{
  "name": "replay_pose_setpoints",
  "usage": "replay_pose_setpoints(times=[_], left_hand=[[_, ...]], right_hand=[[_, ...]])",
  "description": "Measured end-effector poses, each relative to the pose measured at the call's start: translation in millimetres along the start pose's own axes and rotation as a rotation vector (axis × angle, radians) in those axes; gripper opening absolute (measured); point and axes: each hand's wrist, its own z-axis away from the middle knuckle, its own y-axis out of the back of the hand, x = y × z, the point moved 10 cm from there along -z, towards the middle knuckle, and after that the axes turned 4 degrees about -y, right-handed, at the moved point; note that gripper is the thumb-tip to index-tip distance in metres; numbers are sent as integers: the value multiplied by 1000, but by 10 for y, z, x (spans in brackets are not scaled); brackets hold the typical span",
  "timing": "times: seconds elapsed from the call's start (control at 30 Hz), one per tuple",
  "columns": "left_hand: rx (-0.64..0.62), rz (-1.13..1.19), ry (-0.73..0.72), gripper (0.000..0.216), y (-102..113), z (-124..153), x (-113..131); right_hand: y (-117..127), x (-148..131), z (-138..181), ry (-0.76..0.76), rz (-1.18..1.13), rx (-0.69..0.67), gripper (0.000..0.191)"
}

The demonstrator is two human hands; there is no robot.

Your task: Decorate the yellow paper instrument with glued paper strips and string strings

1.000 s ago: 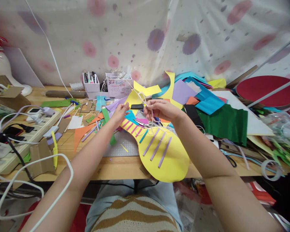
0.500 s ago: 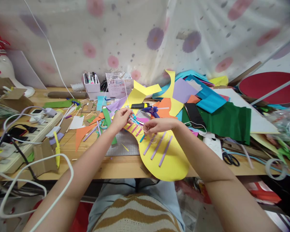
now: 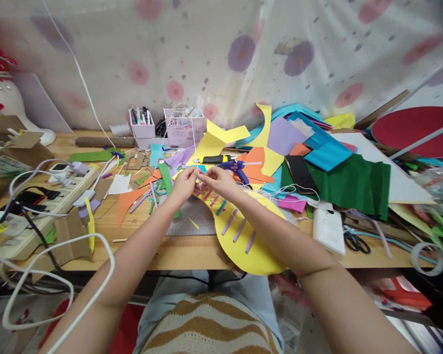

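Yellow cutout lies across the worktop to its front edge, its narrow end reaching the left hand, which the right hand, apart half a second earlier, now meets, fingertips pinched, seemingly on white string, joining both at one spot.

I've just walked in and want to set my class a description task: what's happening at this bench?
A person's left hand and right hand meet fingertip to fingertip over the narrow end of a yellow cutout. What they pinch, if anything, is too small to tell. Purple strips lie on the cutout's wide part. A blue glue gun lies just beyond the right hand, among coloured scraps.
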Motion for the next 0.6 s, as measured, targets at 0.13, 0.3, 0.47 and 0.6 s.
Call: replay_pose_setpoints(times=[0.13,0.3,0.47,0.6], left_hand=[[-18,44,31,13,-20,20,-12],[-36,20,50,12,15,57,-48],[-82,76,59,13,24,103,-83],[-80,74,49,17,30,125,-76]], right_hand=[[81,-31,8,73,33,127,16],[-12,70,-37,42,-283,-17,10],[20,51,-5,125,-335,20,14],[-20,112,16,84,-265,-5,27]])
